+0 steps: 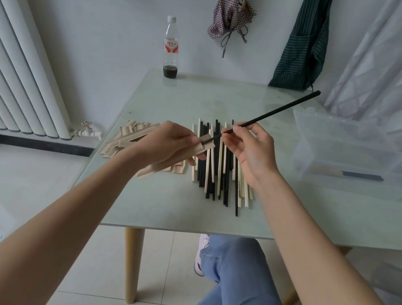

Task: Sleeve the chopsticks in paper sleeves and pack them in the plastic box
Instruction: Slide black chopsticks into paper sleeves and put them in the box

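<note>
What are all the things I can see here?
Table: one, pale green glass top.
Loose chopsticks: many, black and cream, table middle.
Sleeves: a pile, tan paper, left of the chopsticks.
Box: one, clear plastic, table right, one sleeved chopstick inside.
Bottle: one, clear with dark liquid, table back.
Aprons: two, checked and green striped, hanging on wall.
Radiator: one, white, left.
Left hand: holds a sleeve.
Right hand: pinches a black chopstick, tip at the sleeve.

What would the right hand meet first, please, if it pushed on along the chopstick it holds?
The right hand would likely meet the sleeve in the left hand; the chopstick tip is already at its mouth.
</note>
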Demonstrator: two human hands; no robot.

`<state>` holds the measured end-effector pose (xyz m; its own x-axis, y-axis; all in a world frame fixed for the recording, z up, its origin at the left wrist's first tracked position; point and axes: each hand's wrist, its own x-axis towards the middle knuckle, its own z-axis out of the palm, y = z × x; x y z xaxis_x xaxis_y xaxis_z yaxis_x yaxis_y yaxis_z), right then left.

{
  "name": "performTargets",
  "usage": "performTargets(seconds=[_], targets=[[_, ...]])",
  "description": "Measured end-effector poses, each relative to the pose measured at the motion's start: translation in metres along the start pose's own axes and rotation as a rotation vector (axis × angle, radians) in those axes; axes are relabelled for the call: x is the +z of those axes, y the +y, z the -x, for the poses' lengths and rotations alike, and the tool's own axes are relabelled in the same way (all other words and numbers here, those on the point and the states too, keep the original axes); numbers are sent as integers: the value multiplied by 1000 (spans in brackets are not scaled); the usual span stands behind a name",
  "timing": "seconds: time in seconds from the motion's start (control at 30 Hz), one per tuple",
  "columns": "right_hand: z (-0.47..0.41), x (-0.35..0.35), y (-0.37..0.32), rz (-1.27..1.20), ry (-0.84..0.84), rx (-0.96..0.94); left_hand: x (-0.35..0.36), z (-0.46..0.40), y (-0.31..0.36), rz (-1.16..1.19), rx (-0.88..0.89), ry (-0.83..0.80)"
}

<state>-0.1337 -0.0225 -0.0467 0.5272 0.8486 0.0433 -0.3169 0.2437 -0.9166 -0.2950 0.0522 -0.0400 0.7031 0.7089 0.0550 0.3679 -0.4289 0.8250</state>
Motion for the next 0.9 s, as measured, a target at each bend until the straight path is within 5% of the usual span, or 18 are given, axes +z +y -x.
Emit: performTargets(seconds=[0.33, 0.9], targets=[[-1, -1, 7, 41, -127, 26, 11, -1, 15, 33, 17, 43], [1, -21, 4, 233, -87, 96, 24, -11, 23, -68, 17, 56]])
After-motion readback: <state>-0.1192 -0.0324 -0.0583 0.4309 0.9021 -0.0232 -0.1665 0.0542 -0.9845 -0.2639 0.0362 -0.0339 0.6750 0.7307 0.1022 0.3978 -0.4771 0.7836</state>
